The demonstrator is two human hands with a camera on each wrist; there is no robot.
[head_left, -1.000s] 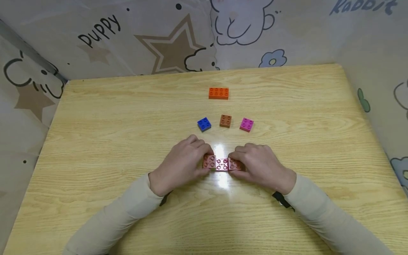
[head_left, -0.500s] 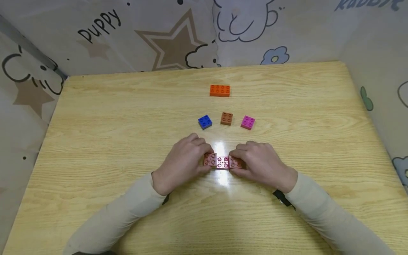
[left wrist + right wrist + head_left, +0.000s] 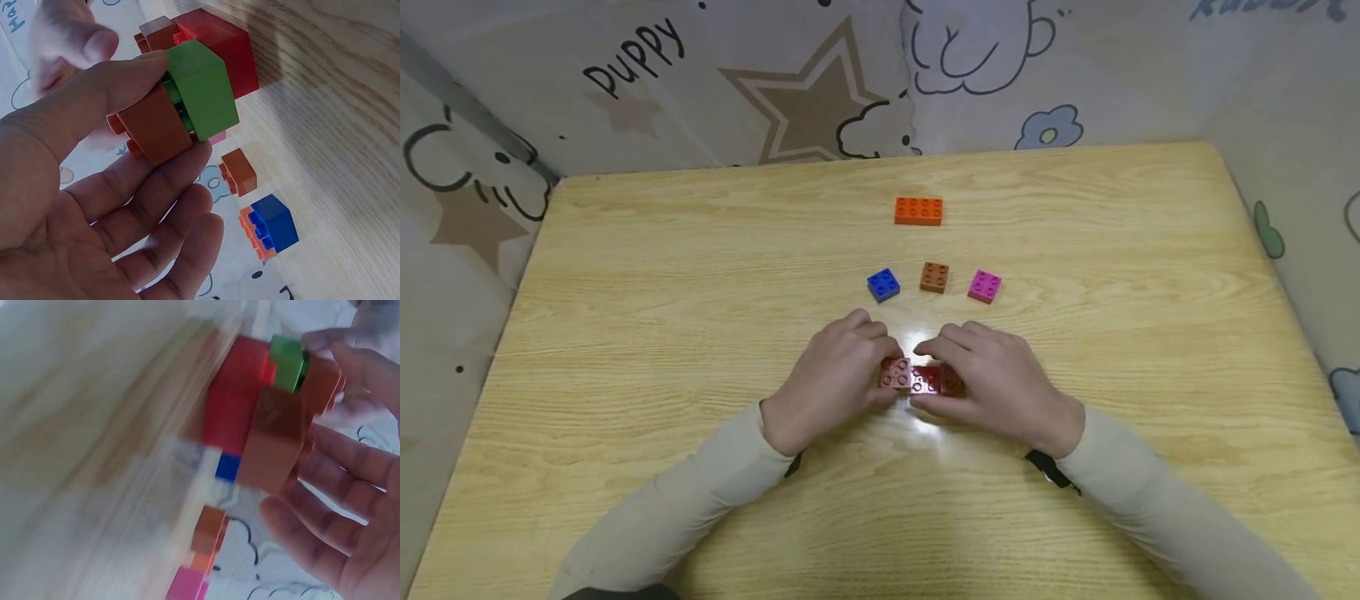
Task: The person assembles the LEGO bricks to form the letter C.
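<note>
My left hand (image 3: 838,379) pinches a brown brick (image 3: 895,373) and the green brick (image 3: 203,90) beneath it between thumb and index finger; its other fingers hang loose. To the right of these is a red brick (image 3: 925,380), with another brown brick (image 3: 272,437) on its right end. Green meets red closely, but I cannot tell whether they are joined. Around the red and right-hand brown bricks, my right hand (image 3: 1000,375) spreads, thumb and index finger apart on the near and far sides. Its fingers (image 3: 325,519) look straight and loose in the right wrist view.
Beyond the hands, a blue brick (image 3: 883,285), a brown brick (image 3: 934,277) and a pink brick (image 3: 984,286) lie in a row on the wooden table (image 3: 700,250). Farther back is a long orange brick (image 3: 918,211). A patterned wall covering (image 3: 970,50) borders the table.
My right hand has loosened its grip on the right-hand brown brick and slid left, thumb and index finger spreading past it over the red brick. The left hand keeps its hold.
</note>
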